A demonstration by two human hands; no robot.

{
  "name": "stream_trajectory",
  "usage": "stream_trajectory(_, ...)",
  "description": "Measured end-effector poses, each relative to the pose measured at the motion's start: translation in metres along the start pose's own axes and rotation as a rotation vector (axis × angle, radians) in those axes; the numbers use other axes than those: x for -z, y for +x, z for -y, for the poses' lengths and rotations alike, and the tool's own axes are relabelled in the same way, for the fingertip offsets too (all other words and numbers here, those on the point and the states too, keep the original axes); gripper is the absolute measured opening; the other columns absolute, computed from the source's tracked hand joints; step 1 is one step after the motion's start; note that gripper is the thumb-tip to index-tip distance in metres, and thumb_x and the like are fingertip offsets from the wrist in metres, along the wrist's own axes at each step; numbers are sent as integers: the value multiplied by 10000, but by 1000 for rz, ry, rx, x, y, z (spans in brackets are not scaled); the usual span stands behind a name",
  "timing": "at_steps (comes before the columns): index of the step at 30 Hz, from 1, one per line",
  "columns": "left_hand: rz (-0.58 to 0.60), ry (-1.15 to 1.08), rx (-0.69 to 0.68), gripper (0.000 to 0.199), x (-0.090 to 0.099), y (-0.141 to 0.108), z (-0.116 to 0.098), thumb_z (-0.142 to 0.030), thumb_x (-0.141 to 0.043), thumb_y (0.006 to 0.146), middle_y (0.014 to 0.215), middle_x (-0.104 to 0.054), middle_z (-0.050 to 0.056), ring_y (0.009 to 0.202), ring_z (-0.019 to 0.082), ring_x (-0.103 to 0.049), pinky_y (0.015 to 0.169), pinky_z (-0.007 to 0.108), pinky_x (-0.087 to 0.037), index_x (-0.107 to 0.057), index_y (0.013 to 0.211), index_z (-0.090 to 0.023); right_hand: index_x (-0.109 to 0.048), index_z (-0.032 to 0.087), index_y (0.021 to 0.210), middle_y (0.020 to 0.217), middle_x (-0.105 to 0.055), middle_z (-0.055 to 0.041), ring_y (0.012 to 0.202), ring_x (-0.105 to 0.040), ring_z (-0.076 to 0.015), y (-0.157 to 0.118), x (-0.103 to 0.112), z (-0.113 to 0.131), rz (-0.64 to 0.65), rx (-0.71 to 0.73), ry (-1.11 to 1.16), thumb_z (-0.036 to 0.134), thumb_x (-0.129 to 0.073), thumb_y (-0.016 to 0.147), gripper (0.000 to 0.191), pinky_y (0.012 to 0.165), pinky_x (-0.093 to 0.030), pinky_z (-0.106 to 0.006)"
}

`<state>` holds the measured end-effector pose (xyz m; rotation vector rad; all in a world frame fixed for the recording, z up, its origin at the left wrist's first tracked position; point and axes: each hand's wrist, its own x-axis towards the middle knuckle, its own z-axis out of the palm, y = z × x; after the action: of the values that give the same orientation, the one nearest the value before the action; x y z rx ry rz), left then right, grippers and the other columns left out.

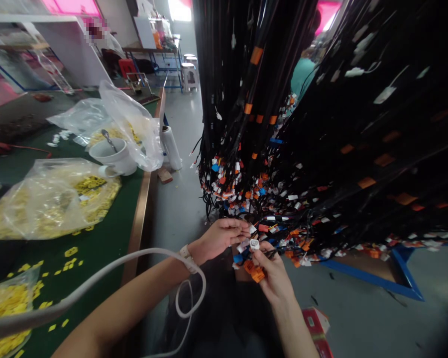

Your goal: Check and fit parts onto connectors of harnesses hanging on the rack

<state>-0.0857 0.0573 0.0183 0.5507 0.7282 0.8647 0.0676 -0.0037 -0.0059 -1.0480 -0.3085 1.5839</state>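
Near the middle of the head view, my right hand pinches a white connector between thumb and fingers, its open face toward me. Orange connectors hang against the same hand, with a blue connector just to their left. My left hand is at the left of the white connector, fingers drawn together and pointing right. A small white piece lies at its fingertips; whether it is gripped is unclear. Behind both hands hang black wire harnesses ending in many small coloured connectors.
At left, a green table bears plastic bags of yellow parts, loose yellow pieces and a white mug with a spoon. A white cable runs to my left wrist. Blue frame and a red box are low at right.
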Motion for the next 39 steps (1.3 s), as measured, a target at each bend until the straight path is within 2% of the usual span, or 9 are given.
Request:
stream_trajectory(7, 16, 18, 32, 223, 4, 0, 1, -203, -697, 753, 864, -700, 123, 836, 177, -666, 841, 319, -506, -670, 934, -76, -598, 203, 715, 697, -641, 42, 532, -546, -69, -2, 1, -1, 50, -15, 12, 171, -834, 533, 299, 527, -486, -199)
stream_trajectory(15, 109, 31, 25, 285, 0, -4, -2, -180, -715, 727, 980, -687, 163, 981, 228, -638, 948, 357, -448, -665, 980, -60, -550, 200, 666, 689, -596, 58, 522, -502, -59, -2, 1, -1, 47, 21, -14, 158, -829, 530, 313, 523, -478, -197)
stream_trajectory(21, 46, 83, 78, 271, 1, -3, -1, -237, -711, 739, 914, -697, 141, 854, 187, -665, 799, 303, -506, -668, 955, -81, -521, 204, 651, 722, -606, 46, 539, -509, -71, 0, 2, -3, 91, 32, 11, 169, -820, 547, 319, 521, -480, -209)
stream_trajectory(27, 42, 109, 37, 284, 2, 0, -2, -265, -726, 720, 731, -670, 64, 619, 93, -617, 640, 224, -488, -671, 920, -71, -487, 202, 617, 748, -619, 37, 578, -529, -78, -1, 3, -4, 148, 46, 20, 165, -811, 566, 330, 570, -480, -215)
stream_trajectory(35, 54, 149, 49, 325, 1, -3, -3, -309, -747, 689, 793, -674, 75, 697, 124, -639, 689, 255, -496, -650, 911, -92, -477, 196, 602, 725, -602, 40, 568, -522, -79, 0, 7, -5, 148, 74, -9, 171, -809, 569, 335, 558, -467, -211)
stream_trajectory(39, 63, 204, 53, 335, 3, -2, -1, -343, -748, 680, 792, -666, 74, 677, 107, -613, 694, 258, -482, -651, 867, -82, -477, 193, 598, 722, -599, 41, 555, -512, -74, 0, 7, -6, 146, 58, 1, 174, -814, 564, 339, 549, -460, -207)
